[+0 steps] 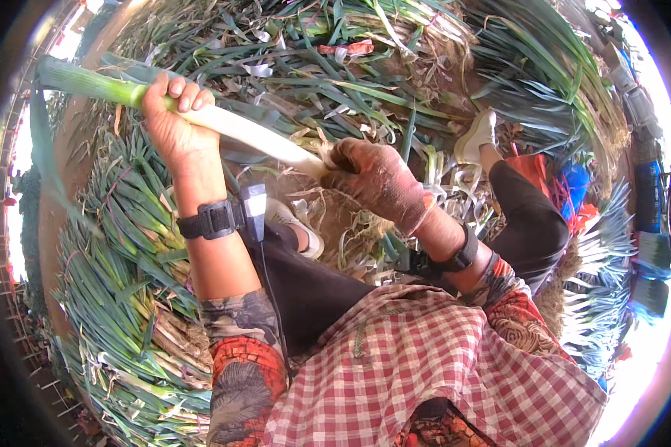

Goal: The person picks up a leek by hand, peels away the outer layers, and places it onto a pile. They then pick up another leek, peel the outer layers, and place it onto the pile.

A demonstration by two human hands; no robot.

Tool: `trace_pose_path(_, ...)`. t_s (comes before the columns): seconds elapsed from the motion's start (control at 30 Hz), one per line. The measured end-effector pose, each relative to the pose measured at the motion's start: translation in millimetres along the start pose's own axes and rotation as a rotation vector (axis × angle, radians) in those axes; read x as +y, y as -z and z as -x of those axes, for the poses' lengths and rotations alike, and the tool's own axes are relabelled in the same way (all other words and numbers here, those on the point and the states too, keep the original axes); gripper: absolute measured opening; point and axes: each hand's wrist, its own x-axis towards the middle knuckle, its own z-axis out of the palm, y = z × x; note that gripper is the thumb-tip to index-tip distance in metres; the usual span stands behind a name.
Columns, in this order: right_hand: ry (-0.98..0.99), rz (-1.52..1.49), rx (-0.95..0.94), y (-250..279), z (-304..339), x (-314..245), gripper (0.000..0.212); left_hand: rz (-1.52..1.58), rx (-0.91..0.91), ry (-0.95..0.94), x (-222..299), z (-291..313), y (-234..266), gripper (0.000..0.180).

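Observation:
A single leek (253,134) lies slantwise in front of me, its green top up at the left and its white root end lower, toward the middle. My left hand (177,119) is bare and wraps round the shank where green turns to white. On my right hand (376,179) is a soiled, reddish-brown work glove; its fingers pinch the root end, and a bit of pale, papery outer leaf shows at the fingertips. Long green leaves hang down past my left hand at the far left. The glove hides the very tip of the roots.
Bundled leeks (127,223) are heaped at my left, with more bundles (552,74) at the far right. Trimmed white-ended leeks (596,290) are stacked by my right knee. Loose leaves and dry peelings (350,231) litter the ground. Red and blue plastic (574,186) lies beside my right leg.

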Motion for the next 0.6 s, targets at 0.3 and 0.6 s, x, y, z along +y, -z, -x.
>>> trace_pose_path(0.3, 0.000, -1.286, 0.004, 46, 40, 49, 0.017, -0.127, 0.332, -0.018, 7, -19, 19, 0.018)
trace_pose_path(0.6, -0.123, 0.078, 0.186, 57, 24, 32, 0.048, -0.235, 0.417, 0.004, -15, -10, 12, 0.017)
